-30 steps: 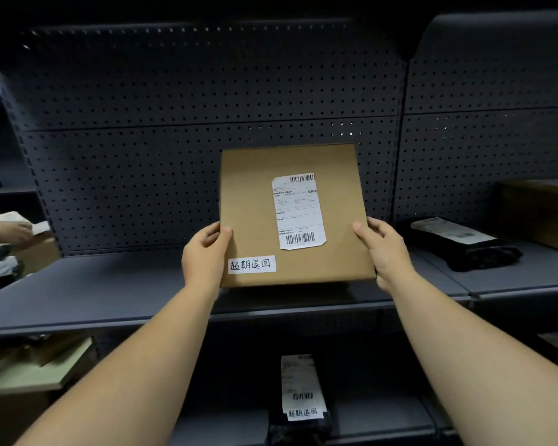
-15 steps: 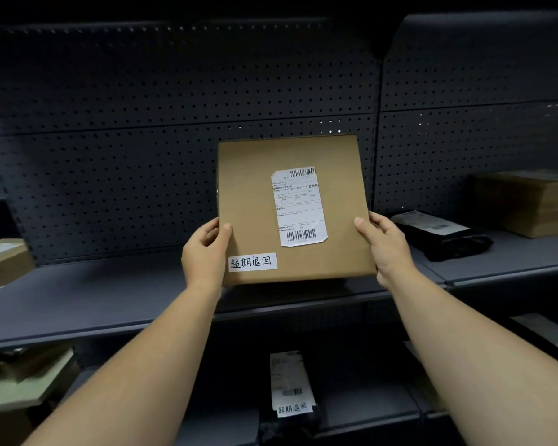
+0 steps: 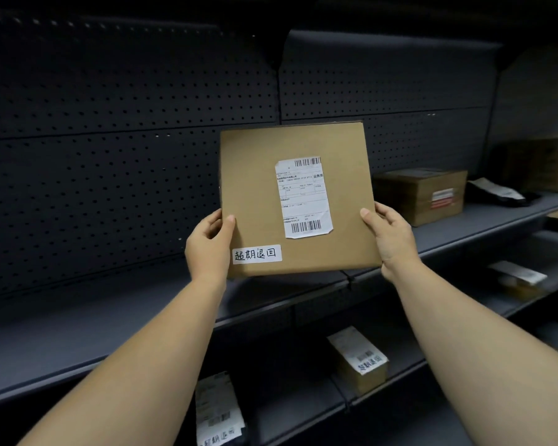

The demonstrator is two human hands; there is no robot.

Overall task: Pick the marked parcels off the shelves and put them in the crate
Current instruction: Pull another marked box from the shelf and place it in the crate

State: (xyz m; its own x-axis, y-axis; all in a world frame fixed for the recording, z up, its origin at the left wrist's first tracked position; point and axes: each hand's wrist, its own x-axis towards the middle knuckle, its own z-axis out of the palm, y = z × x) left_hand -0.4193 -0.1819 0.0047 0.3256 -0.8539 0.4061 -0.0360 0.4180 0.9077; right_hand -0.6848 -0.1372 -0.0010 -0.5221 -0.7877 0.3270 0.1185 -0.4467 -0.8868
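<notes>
Cardboard, flat and squarish, smooth brown: the parcel (image 3: 298, 201) is up off the shelf (image 3: 110, 320), held upright between both hands. Left hand (image 3: 208, 247) and right hand (image 3: 390, 238) each grip 1 side edge, thumbs on the front. White handwritten marker label (image 3: 256, 253) sits bottom left. No crate visible from here.

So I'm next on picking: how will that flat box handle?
The box probably stays stiff: its faces look flat between both hands. Likely light, since it is held by the edges alone. Its smooth cardboard might slip.
</notes>
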